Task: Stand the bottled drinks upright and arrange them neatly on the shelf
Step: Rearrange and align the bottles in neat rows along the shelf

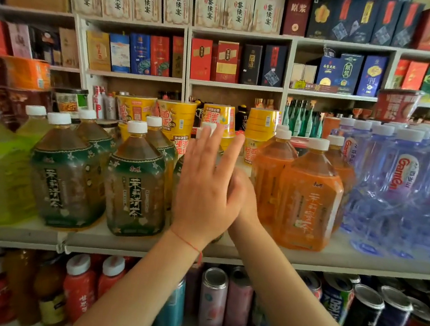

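Reaching with left hand [205, 188], fingers [205, 145] straight and spread, over a bottle mostly hidden behind it on the shelf [252, 250]. Tucking right hand [242, 192] behind the left, grip impossible to tell. Standing upright alongside: green tea bottles [136, 180] and orange bottles [309, 197].

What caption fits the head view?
Both hands, left hand over right hand, reach between green-label tea bottles and orange tea bottles.
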Available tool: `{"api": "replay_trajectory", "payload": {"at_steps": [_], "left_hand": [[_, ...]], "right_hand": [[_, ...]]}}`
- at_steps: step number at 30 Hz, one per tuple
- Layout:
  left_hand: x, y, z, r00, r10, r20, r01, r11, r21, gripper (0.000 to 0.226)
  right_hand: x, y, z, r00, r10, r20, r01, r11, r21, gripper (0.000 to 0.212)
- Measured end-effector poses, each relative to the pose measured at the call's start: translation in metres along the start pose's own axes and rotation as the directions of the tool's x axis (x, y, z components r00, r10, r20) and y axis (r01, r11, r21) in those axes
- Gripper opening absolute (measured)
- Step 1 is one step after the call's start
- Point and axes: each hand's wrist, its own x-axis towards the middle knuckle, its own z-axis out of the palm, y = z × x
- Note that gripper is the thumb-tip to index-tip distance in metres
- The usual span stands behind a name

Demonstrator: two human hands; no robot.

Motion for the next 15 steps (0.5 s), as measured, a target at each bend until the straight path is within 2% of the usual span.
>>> {"api": "replay_trajectory", "payload": {"at_steps": [2, 4, 6, 7, 8, 9, 12, 13, 15], "left_hand": [[0.005, -0.008, 0.001, 1.0, 0.016, 0.001, -0.016, 1.0, 0.024, 0.046], [0.01, -0.018, 0.004, 0.999, 0.046, -0.002, -0.046, 0.996, 0.077, 0.039], [0.01, -0.017, 0.008, 0.998, 0.066, -0.002, -0.065, 0.987, 0.147, 0.028], [0.009, -0.012, 0.011, 0.998, 0.064, -0.009, -0.062, 0.988, 0.143, 0.024], [0.008, -0.005, 0.014, 0.998, 0.058, -0.023, -0.055, 0.993, 0.104, 0.023], [0.006, 0.003, 0.017, 0.998, 0.053, -0.033, -0.052, 0.998, 0.04, 0.024], [0.003, 0.03, 0.029, 0.999, 0.035, 0.014, -0.032, 0.988, -0.151, 0.032], [0.003, 0.038, 0.032, 0.998, 0.007, 0.06, 0.006, 0.976, -0.216, 0.035], [0.007, 0.054, 0.04, 0.983, -0.094, 0.156, 0.146, 0.92, -0.363, 0.039]], "right_hand": [[0.0, -0.015, -0.018, 0.961, -0.234, -0.144, 0.225, 0.971, -0.08, 0.023], [0.0, -0.035, -0.044, 0.82, -0.493, -0.29, 0.43, 0.866, -0.257, 0.019], [0.005, -0.047, -0.073, 0.658, -0.654, -0.373, 0.469, 0.743, -0.477, 0.018], [0.009, -0.049, -0.085, 0.614, -0.672, -0.414, 0.426, 0.724, -0.543, 0.02], [0.014, -0.047, -0.096, 0.604, -0.658, -0.451, 0.368, 0.731, -0.574, 0.023], [0.018, -0.045, -0.105, 0.638, -0.615, -0.462, 0.318, 0.758, -0.569, 0.028], [0.03, -0.028, -0.125, 0.847, -0.392, -0.36, 0.172, 0.842, -0.512, 0.034], [0.03, -0.022, -0.129, 0.883, -0.359, -0.303, 0.145, 0.821, -0.552, 0.032], [0.033, -0.014, -0.137, 0.906, -0.358, -0.226, 0.18, 0.809, -0.56, 0.023]]}}
